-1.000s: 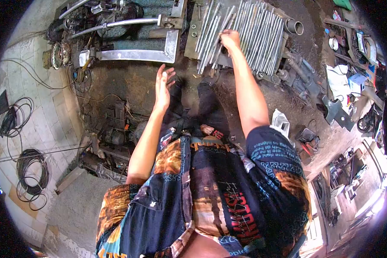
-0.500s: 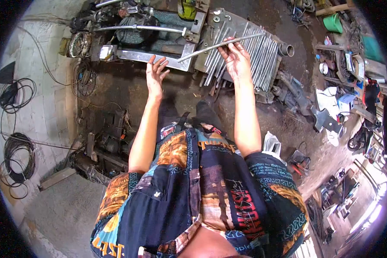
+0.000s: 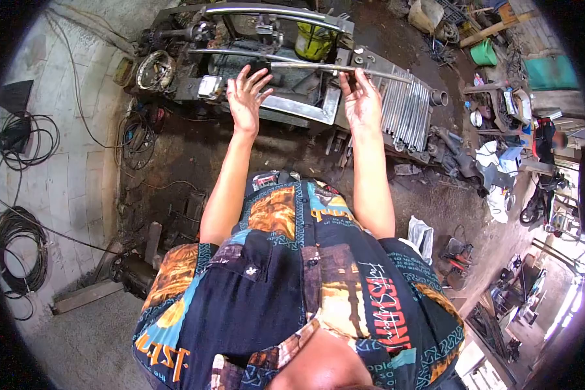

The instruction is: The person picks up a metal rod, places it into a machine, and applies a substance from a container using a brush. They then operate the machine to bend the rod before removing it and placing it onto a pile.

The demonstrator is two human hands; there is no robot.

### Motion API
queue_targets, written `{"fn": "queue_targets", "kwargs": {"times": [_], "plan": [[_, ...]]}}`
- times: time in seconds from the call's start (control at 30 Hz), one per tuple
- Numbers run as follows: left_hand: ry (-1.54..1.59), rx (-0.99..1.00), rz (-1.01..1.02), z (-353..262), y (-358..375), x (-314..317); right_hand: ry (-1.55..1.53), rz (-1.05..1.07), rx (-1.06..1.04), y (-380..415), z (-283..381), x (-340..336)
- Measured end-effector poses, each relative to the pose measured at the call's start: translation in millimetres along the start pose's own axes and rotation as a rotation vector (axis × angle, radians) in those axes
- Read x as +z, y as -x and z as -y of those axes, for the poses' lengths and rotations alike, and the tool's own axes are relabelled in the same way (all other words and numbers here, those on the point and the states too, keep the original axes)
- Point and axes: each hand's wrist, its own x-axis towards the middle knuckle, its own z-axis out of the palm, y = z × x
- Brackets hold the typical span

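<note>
Head view: right hand [image 3: 363, 101] has a metal rod [image 3: 312, 65] at its fingertips, grip loose, palm exposed. Rod spans from over the rod pile [image 3: 406, 114] on the table [image 3: 380, 64] past its left edge, above the machine frame [image 3: 292, 108]. Left hand [image 3: 245, 104] spread wide near rod's left end; contact cannot be told. Pipe piece [image 3: 439, 98] at table's right edge.
</note>
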Motion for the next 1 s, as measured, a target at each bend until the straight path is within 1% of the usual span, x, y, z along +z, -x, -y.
{"fn": "queue_targets", "kwargs": {"times": [0.23,0.33,0.57,0.67,0.7,0.77,0.8,1.0], "plan": [[0.038,0.023,-0.013,8.4,-1.8,18.5,-0.001,-0.012,-0.033,-7.8,4.8,-8.7],[0.099,-0.015,-0.063,19.1,-4.6,13.5,0.036,0.024,-0.057,-9.8,8.9,-9.7],[0.128,0.003,-0.121,23.6,-5.0,7.6,0.137,0.059,-0.098,-11.0,16.9,-4.7],[0.099,0.030,-0.125,18.3,-3.4,5.7,0.312,0.007,-0.161,-15.8,13.8,-8.1],[0.074,0.042,-0.119,15.9,-4.2,6.5,0.306,0.015,-0.158,-17.4,12.9,-7.8],[0.054,0.058,-0.121,7.6,-2.6,10.0,0.404,-0.020,-0.246,-19.6,11.9,-2.8],[0.043,0.059,-0.124,3.5,-1.4,11.0,0.391,-0.014,-0.248,-19.8,12.0,0.5],[0.031,0.063,-0.128,-4.4,2.2,6.6,0.561,0.003,-0.363,-11.9,11.0,10.3]]}}
